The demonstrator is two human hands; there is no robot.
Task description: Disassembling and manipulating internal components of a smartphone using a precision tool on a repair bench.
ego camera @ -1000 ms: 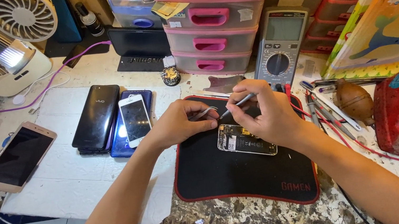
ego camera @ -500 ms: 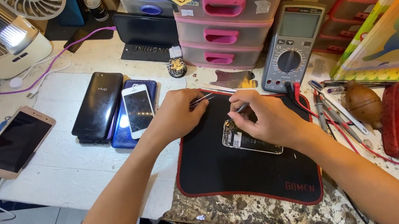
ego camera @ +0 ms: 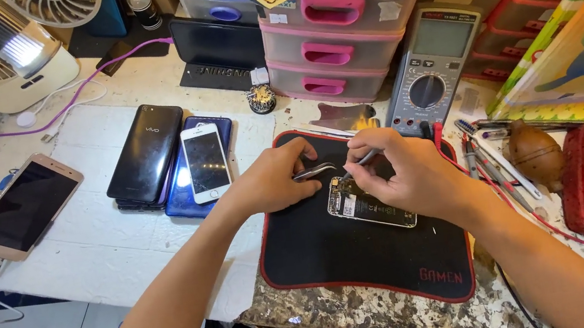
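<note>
An opened phone point(ego camera: 370, 204), back cover off and internals exposed, lies on the black mat point(ego camera: 353, 256) on the worktop point(ego camera: 87, 251), directly beneath both hands. The left hand point(ego camera: 275, 178) has its grip closed on metal tweezers point(ego camera: 315, 171), tips pointing right toward the phone's upper end. The right hand point(ego camera: 407, 177) is closed on a thin metal tool point(ego camera: 360, 162), its tip at the same upper corner. Judged from this, disassembly is done and work on the board is under way; no removed part can be made out (too small to tell), and reassembly remains. Against the earlier frames, both hands keep the same tools at the same corner; the phone has not visibly shifted on the mat, and only the camera has drawn nearer.
</note>
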